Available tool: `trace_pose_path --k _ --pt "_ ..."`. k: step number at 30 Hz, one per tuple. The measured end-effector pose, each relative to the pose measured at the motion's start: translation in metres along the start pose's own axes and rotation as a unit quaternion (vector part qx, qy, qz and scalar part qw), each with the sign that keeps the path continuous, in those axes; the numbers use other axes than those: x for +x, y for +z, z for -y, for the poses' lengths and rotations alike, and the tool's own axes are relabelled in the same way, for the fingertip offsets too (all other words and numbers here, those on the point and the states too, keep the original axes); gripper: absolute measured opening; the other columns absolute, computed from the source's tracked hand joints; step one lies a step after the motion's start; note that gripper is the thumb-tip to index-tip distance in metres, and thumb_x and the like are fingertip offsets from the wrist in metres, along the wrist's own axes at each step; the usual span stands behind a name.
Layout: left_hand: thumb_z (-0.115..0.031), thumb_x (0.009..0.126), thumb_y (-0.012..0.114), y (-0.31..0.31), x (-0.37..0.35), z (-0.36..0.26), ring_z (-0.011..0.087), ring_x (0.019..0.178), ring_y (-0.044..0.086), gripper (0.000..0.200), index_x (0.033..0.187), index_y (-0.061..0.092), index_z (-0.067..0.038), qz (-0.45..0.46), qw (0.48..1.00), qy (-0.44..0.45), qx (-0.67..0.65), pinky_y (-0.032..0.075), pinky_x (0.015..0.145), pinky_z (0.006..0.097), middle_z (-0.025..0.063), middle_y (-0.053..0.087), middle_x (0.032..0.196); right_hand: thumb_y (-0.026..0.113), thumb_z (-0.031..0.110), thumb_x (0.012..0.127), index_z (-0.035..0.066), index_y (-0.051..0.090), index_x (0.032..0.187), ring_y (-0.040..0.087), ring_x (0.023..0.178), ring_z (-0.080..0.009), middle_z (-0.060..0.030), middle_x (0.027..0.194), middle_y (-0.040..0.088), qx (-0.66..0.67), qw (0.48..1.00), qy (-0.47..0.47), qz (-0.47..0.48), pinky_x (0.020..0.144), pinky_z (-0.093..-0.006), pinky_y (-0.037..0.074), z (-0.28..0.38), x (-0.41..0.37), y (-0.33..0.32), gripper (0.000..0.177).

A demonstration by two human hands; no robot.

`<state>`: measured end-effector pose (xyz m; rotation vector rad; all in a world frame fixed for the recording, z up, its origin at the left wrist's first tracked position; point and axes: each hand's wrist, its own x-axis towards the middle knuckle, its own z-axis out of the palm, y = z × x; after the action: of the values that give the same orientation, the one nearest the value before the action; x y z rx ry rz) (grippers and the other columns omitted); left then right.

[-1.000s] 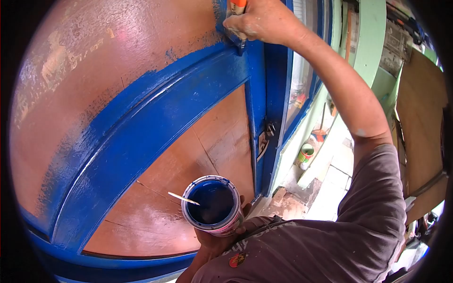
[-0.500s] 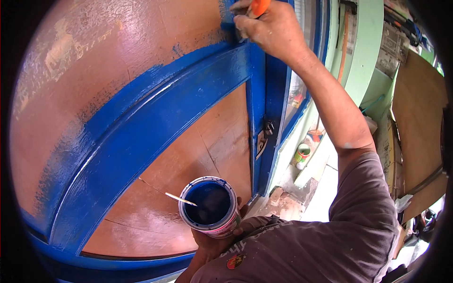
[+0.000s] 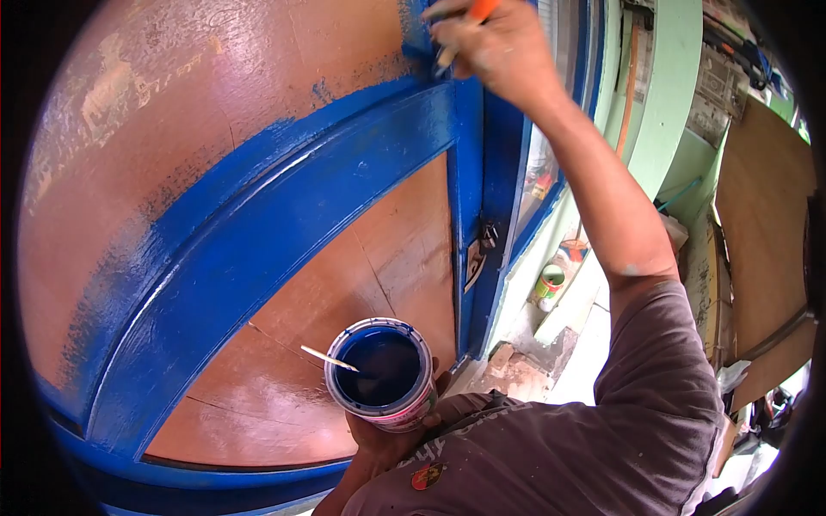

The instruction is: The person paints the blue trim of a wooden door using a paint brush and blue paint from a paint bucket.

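Observation:
My right hand (image 3: pixel 499 52), raised at the top, is closed on a paintbrush (image 3: pixel 483 10) with an orange handle. Its bristle end (image 3: pixel 446 62) points down against the upper corner of the blue door frame, where the molding meets the upright. Low in front of my chest, my left hand (image 3: pixel 387 439) is wrapped round a can of blue paint (image 3: pixel 379 370) from below and the side. A thin pale stick (image 3: pixel 329 358) leans over the can's rim into the paint. The door (image 3: pixel 284 232) has wet-looking blue molding and brown panels with rough blue edges.
A door latch with a padlock (image 3: pixel 476 258) sits on the blue upright. Right of it, a small open can (image 3: pixel 551 279) stands on the floor by the pale green wall (image 3: pixel 662 103). A brown board (image 3: pixel 761 215) leans at the far right.
My right hand has shifted slightly to the right and the brush has tilted, showing more of its lower end. The paint can stays almost where it was.

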<state>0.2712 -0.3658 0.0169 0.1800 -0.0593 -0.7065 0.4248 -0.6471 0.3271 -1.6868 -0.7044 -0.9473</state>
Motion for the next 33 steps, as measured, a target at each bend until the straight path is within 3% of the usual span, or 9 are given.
trace_pose_path --k 5,9,14,18,19,23,24,28,33 --pt "-0.079 0.083 0.065 -0.007 0.002 -0.002 0.0434 0.144 0.04 0.094 0.151 0.046 -0.018 0.0 1.0 -0.003 0.007 0.061 0.077 0.0438 0.0208 0.047 0.154 0.064 0.008 0.093 -0.005 0.068 0.102 0.061 0.051 -0.0166 -0.0083 0.069 0.065 0.038 0.999 -0.017 -0.007 0.048 -0.0289 0.049 0.001 0.01 -0.003 0.017" --pt "-0.081 0.089 0.051 0.002 0.003 0.002 0.0362 0.137 0.049 0.093 0.156 0.042 -0.018 -0.006 1.0 0.007 0.008 0.055 0.075 0.0427 0.0163 0.054 0.149 0.064 0.008 0.092 -0.006 0.066 0.098 0.061 0.049 -0.0173 -0.0097 0.068 0.065 -0.017 0.997 0.067 0.02 0.046 -0.0298 0.048 0.016 0.01 -0.004 0.016" --pt "-0.083 0.087 0.053 0.009 0.001 0.005 0.0358 0.138 0.048 0.096 0.157 0.04 -0.017 -0.014 1.0 -0.005 -0.027 0.054 0.078 0.0426 0.0166 0.054 0.149 0.064 0.009 0.093 -0.004 0.067 0.094 0.057 0.042 -0.0193 -0.0116 0.07 0.066 0.057 0.996 0.071 0.018 0.038 -0.0298 0.048 -0.014 0.042 -0.001 0.013" --pt "-0.083 0.086 0.054 0.002 0.002 0.004 0.0353 0.138 0.048 0.098 0.157 0.04 -0.017 0.007 1.0 -0.001 -0.003 0.053 0.079 0.0417 0.017 0.054 0.15 0.06 0.009 0.098 -0.004 0.067 0.095 0.057 0.042 -0.0203 -0.0126 0.071 0.067 0.19 0.981 -0.006 -0.037 0.039 -0.0296 0.049 -0.01 0.048 -0.021 0.015" --pt "-0.084 0.086 0.054 0.001 0.002 0.003 0.0351 0.138 0.048 0.099 0.157 0.039 -0.017 0.011 1.0 0.002 0.008 0.053 0.079 0.0416 0.017 0.053 0.15 0.06 0.009 0.097 -0.005 0.067 0.094 0.058 0.043 -0.0202 -0.0125 0.071 0.066 0.173 0.984 -0.032 -0.031 0.04 -0.0297 0.049 -0.003 0.047 -0.026 0.016" --pt "-0.084 0.086 0.054 -0.002 0.002 0.003 0.0339 0.139 0.047 0.1 0.158 0.038 -0.017 0.01 1.0 -0.005 -0.006 0.053 0.079 0.0416 0.0173 0.052 0.151 0.065 0.009 0.095 -0.004 0.066 0.094 0.06 0.046 -0.0191 -0.0111 0.071 0.066 0.055 0.996 0.071 0.01 0.041 -0.0294 0.049 -0.002 0.034 -0.012 0.014" --pt "-0.084 0.086 0.054 -0.002 0.002 0.003 0.0336 0.139 0.047 0.1 0.158 0.038 -0.017 0.009 1.0 -0.005 -0.004 0.053 0.079 0.0418 0.0175 0.052 0.152 0.067 0.007 0.095 -0.005 0.066 0.096 0.06 0.046 -0.0185 -0.0104 0.072 0.066 0.107 0.991 0.083 -0.022 0.042 -0.029 0.049 -0.014 0.036 -0.004 0.012" --pt "-0.08 0.087 0.055 0.0 0.003 0.003 0.0375 0.143 0.04 0.089 0.151 0.046 -0.018 -0.003 1.0 0.0 0.009 0.054 0.078 0.043 0.0177 0.049 0.154 0.064 0.005 0.097 -0.005 0.066 0.097 0.06 0.047 -0.0171 -0.0108 0.075 0.067 0.162 0.982 -0.028 -0.088 0.043 -0.0278 0.049 -0.006 0.038 -0.002 0.01" --pt "-0.078 0.089 0.055 -0.003 0.003 0.003 0.0396 0.145 0.036 0.084 0.148 0.05 -0.019 -0.008 1.0 0.01 0.018 0.054 0.076 0.0432 0.0174 0.047 0.156 0.065 0.005 0.096 -0.005 0.067 0.097 0.059 0.045 -0.0173 -0.0102 0.073 0.066 0.057 0.997 0.002 -0.048 0.041 -0.0277 0.047 0.012 0.032 -0.011 0.01"
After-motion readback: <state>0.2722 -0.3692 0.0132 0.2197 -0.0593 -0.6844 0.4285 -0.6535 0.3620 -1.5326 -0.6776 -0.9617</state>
